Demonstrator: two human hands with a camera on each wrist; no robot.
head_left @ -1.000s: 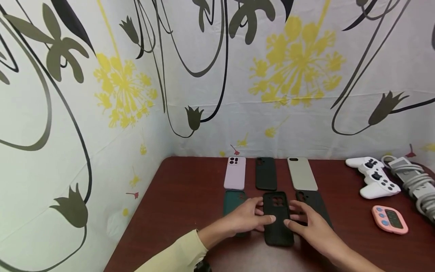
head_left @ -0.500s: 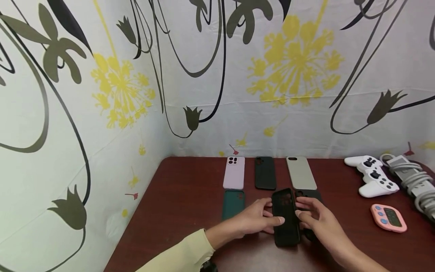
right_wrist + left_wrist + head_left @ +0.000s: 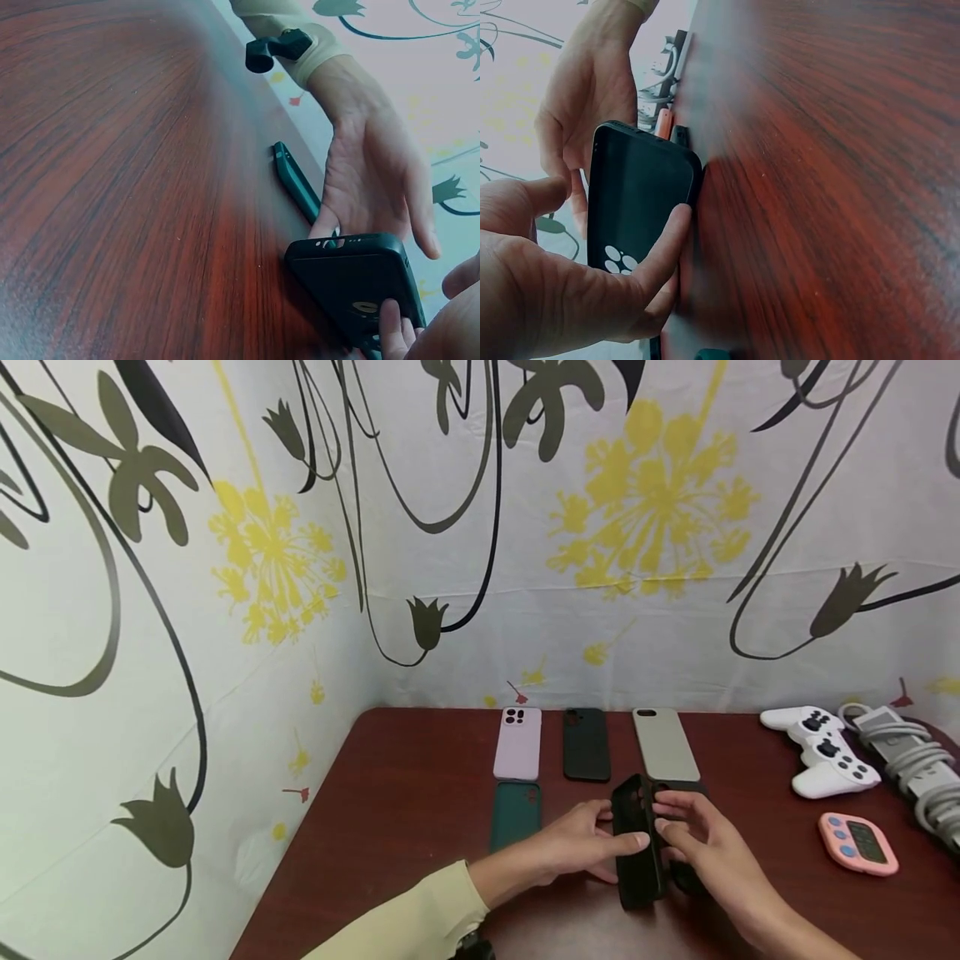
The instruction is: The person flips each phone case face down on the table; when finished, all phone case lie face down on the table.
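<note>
A black phone case [image 3: 633,864] is held on edge above the table, its hollow side turned to the left. My left hand [image 3: 573,847] grips its left side, with the thumb across the near face. My right hand [image 3: 712,843] holds the right side; in the right wrist view its fingertips [image 3: 390,322] lie on the case's back near the camera holes. A green phone case [image 3: 515,817] lies to the left, partly behind my left hand. Another black case [image 3: 690,787] lies beneath my right hand, mostly hidden.
Along the table's back lie a lilac case [image 3: 517,747], a dark case [image 3: 587,745] and a grey-beige case [image 3: 666,745]. To the right are a white game controller [image 3: 821,752], a pink timer [image 3: 858,843] and a power strip wrapped in its cord [image 3: 911,752].
The black phone case has shifted right and turned from facing me to standing on edge. Both hands have moved right with it, the left more than the right.
</note>
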